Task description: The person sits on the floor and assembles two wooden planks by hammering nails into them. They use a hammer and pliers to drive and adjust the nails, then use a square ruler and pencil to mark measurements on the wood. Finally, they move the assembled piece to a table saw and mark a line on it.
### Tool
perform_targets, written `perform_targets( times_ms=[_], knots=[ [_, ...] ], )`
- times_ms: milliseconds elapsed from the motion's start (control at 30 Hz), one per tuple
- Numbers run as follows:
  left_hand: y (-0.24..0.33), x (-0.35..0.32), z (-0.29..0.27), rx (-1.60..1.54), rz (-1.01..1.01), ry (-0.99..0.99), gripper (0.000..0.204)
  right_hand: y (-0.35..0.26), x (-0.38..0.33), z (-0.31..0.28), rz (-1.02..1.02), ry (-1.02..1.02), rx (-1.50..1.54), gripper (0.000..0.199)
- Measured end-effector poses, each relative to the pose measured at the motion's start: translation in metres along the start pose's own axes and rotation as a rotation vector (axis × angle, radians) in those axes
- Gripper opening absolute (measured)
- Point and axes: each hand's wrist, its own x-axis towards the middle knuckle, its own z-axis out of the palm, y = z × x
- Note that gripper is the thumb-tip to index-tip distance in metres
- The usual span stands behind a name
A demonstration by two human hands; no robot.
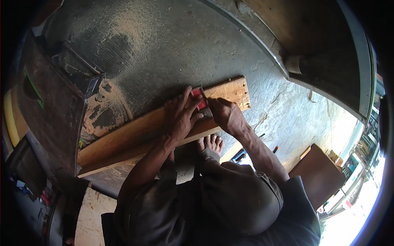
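Observation:
A long wooden beam lies slantwise in front of me, its far right end dotted with small dark holes. Near that end sits a small rectangular block with a red face and dark edges. My left hand steadies this block from the left, its fingers bent over the red face and the thumb at the near side. Close beside the block, my right hand is closed with its knuckles up at the beam's near edge. Whatever its fingers pinch is hidden. My bare foot shows just below the beam.
Sawdust is scattered over the grey floor. A dark wooden cabinet-like piece stands left, by the beam's end. A brown board lies right. A blue tool is near my right forearm. A metal-edged frame crosses the upper right.

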Motion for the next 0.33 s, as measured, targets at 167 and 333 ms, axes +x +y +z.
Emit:
perform_targets(
  times_ms=[167,333],
  knots=[
    [0.001,0.001,-0.002,0.013,0.01,0.004,0.067,0.02,-0.01,-0.018,-0.059,-0.077,0.047,0.012],
    [-0.003,0.003,-0.003,-0.047,-0.014,-0.033,0.066,-0.001,-0.017,-0.026,0.225,0.27,0.191,0.029]
  ],
)
